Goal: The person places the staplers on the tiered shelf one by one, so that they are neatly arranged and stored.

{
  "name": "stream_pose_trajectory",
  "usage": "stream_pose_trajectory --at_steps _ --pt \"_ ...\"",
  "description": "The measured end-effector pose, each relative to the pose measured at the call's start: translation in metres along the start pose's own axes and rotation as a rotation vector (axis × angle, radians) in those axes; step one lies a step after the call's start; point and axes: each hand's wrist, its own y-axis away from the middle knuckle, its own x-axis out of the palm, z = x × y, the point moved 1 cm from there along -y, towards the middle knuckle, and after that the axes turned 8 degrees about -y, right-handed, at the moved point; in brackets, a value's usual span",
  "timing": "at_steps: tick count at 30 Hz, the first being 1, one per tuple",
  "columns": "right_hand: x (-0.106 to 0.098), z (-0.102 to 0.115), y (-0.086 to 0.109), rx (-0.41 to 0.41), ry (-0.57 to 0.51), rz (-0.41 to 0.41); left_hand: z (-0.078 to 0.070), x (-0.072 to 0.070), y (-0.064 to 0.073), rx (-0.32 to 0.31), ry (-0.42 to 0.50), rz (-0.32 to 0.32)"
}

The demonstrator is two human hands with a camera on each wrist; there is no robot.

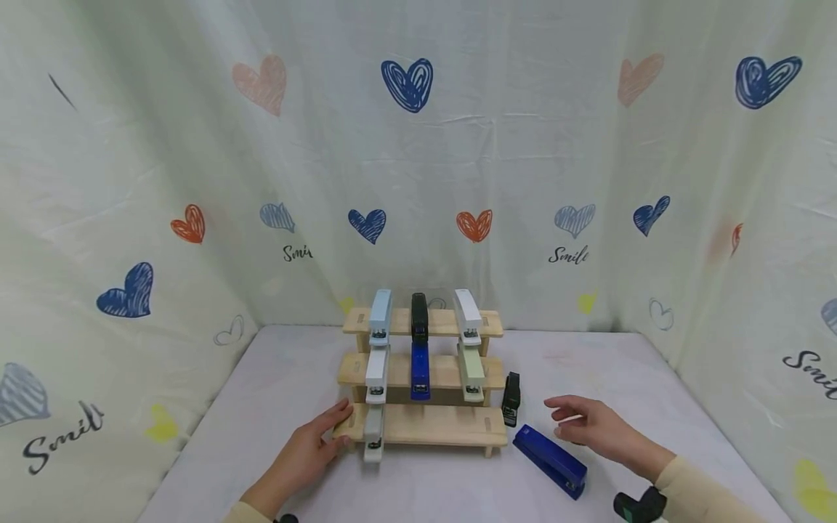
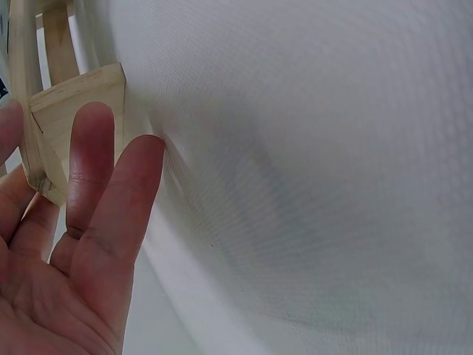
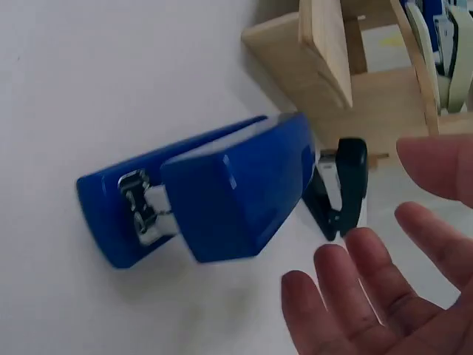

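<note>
My left hand (image 1: 314,444) grips the left end of the lowest step of a wooden three-step rack (image 1: 451,426), its thumb and fingers at the plank's edge. Two more fingers (image 2: 133,196) stand out straight beside the wood in the left wrist view. My right hand (image 1: 593,427) hovers with relaxed fingers at the rack's right, holding nothing. Just below it a large blue stapler (image 1: 551,460) lies slantwise on the table. A small black stapler (image 1: 511,399) lies between the rack's right end and that hand; its metal arm (image 3: 332,185) shows in the right wrist view.
On the top step sit light blue (image 1: 381,314), black (image 1: 419,317) and white (image 1: 467,316) staplers. White (image 1: 377,374), blue (image 1: 420,370) and pale green (image 1: 471,373) ones occupy the middle step. A greyish-white stapler (image 1: 373,434) overhangs the lowest step's front. Patterned curtains (image 1: 523,160) surround the table.
</note>
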Motion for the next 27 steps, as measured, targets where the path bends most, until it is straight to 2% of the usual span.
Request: stream_pose_trajectory --at_steps 2,4,8,10,18,27 --pt "-0.007 -0.009 0.001 0.064 -0.013 0.045 0.0 0.0 0.0 0.006 0.009 0.001" --pt "-0.01 -0.017 0.003 0.088 -0.032 0.132 0.0 0.0 0.0 0.012 0.012 -0.002" --pt "-0.009 -0.025 0.007 0.076 -0.072 0.301 0.001 0.0 0.0 0.011 0.021 -0.003" --pt "-0.008 -0.026 0.008 0.065 -0.08 0.346 0.001 0.001 0.0 0.009 0.026 -0.004" --pt "-0.007 -0.026 0.007 0.055 -0.056 0.383 0.003 0.001 0.001 0.001 0.057 0.024" --pt "-0.007 -0.025 0.006 0.082 -0.092 0.389 0.001 -0.001 0.001 -0.003 0.038 0.007"
